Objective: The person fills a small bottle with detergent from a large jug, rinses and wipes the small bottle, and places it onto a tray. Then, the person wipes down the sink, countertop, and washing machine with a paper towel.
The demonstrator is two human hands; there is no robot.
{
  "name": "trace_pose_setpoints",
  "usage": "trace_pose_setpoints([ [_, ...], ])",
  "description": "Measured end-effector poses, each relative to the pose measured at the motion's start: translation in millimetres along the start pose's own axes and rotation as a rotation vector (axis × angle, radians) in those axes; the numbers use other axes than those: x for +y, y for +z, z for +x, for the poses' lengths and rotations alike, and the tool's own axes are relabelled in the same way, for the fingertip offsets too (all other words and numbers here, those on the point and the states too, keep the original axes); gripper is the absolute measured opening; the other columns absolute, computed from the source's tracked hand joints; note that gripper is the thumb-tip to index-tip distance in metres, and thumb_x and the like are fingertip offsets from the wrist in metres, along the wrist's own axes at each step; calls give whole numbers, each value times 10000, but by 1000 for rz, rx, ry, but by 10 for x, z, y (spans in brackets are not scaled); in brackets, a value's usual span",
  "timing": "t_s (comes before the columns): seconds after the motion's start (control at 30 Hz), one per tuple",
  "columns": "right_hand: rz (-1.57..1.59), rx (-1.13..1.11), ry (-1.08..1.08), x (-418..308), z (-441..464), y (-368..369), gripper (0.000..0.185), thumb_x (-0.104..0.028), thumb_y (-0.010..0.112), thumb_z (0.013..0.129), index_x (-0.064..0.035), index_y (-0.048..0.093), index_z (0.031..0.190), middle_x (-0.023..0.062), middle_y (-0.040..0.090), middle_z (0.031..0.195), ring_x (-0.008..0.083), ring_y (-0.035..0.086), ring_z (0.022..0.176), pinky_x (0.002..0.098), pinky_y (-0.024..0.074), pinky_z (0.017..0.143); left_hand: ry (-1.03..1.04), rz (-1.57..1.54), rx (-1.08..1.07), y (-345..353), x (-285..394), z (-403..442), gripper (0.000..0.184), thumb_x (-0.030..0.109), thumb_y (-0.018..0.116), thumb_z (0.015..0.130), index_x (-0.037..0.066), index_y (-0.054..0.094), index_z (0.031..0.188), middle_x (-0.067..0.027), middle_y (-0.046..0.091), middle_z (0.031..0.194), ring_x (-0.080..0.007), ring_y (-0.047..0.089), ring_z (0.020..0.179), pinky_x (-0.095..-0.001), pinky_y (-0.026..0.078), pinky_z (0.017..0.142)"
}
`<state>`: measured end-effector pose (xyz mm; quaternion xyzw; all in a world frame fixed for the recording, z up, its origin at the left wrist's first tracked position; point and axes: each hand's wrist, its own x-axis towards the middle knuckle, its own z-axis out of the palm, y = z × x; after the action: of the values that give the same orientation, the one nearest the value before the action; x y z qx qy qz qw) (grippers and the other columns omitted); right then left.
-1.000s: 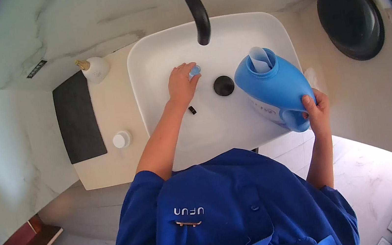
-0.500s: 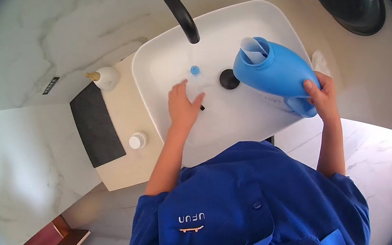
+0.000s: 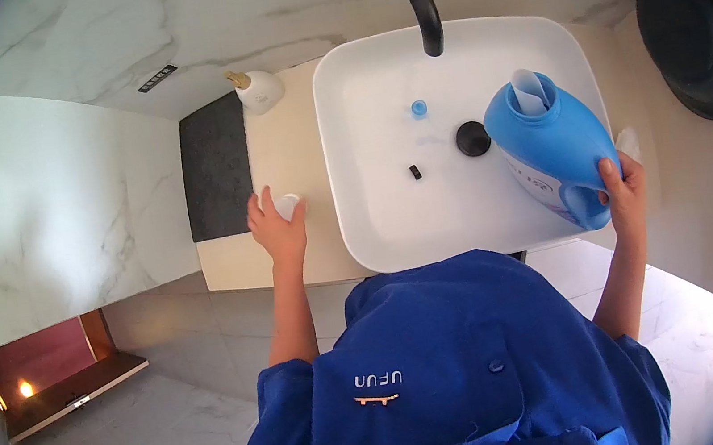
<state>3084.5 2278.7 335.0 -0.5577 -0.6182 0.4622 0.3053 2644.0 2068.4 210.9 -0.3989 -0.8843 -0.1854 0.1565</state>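
My right hand grips the handle end of a blue detergent jug, tilted over the right side of the white sink. The jug's uncapped mouth, with a translucent white spout inside, points up and away from me. On the counter left of the sink, my left hand is at a small white cap. Its fingers are spread around the cap, partly hiding it; whether they touch it is unclear. A small blue cap and a small black piece lie in the basin.
A black drain cover sits in the basin below the black faucet. To the left are a white soap dispenser and a dark mat. Dark oval dishes stand at the right, and white tissue lies behind the jug.
My left hand has moved left from above the basin to the white cap on the counter. My right hand still holds the jug over the sink. The whole view has shifted.
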Motion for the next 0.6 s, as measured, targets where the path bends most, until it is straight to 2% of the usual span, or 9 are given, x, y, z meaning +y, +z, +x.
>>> trace_pose_setpoints([
  [0.07,-7,14,-7,0,-12,37,441,-436,661,786,0,619,840,-8,502,589,59,436,487,207,325,426,-61,-135,-238,212,-233,-176,489,160,681,743,26,520,1185,-207,510,1160,-400,465,1087,-456,387,935],
  [0.17,-45,122,-32,-131,-49,149,430,-399,701,746,24,624,764,-7,497,571,72,444,493,239,342,437,-147,-314,-298,411,-321,-220,463,135,663,760,39,527,1193,-225,504,1148,-401,475,1088,-462,397,930],
  [0.2,-22,50,-20,-165,-61,126,421,-389,704,744,25,625,748,1,516,579,82,470,515,251,367,456,-197,-340,-310,418,-303,-212,462,133,670,754,40,539,1186,-231,500,1164,-386,481,1097,-445,396,939],
  [0.23,-43,87,-14,-246,-109,164,410,-377,715,737,23,624,748,6,528,583,87,490,539,254,390,481,-242,-365,-323,407,-300,-209,460,130,678,747,40,551,1180,-237,497,1180,-370,487,1107,-428,395,949],
  [0.3,-10,43,-54,-257,-158,188,402,-364,746,706,19,625,695,18,540,562,90,503,536,260,406,491,-189,-280,-216,370,-324,-215,476,94,663,769,13,512,1213,-204,517,1113,-341,520,1076,-419,431,912],
  [0.37,-5,64,-107,-277,-166,200,403,-361,757,695,19,624,672,23,539,551,90,502,529,264,407,489,-299,-684,-27,283,-268,-117,495,80,638,817,-16,445,1262,-169,529,1128,-265,532,1066,-372,432,924],
  [0.43,-24,-9,-101,-309,-192,201,412,-362,768,683,18,616,632,38,534,531,88,493,515,267,401,477,-298,-1146,-3,-359,383,151,528,72,606,856,-25,364,1315,-144,534,1149,-220,534,1052,-343,429,929],
  [0.5,8,-19,-97,-364,-200,180,417,-365,771,681,18,614,629,41,528,527,84,488,515,269,396,471,-120,-1236,-58,-950,1119,378,547,53,592,862,-5,333,1341,-130,542,1152,-196,540,1037,-327,435,911],
  [0.6,81,-35,-94,-431,-263,144,428,-375,775,680,17,613,627,43,521,520,77,483,519,274,390,464,89,-1313,-131,-1353,1896,565,549,46,617,839,-5,367,1326,-115,549,1139,-171,537,1026,-300,433,888],
])
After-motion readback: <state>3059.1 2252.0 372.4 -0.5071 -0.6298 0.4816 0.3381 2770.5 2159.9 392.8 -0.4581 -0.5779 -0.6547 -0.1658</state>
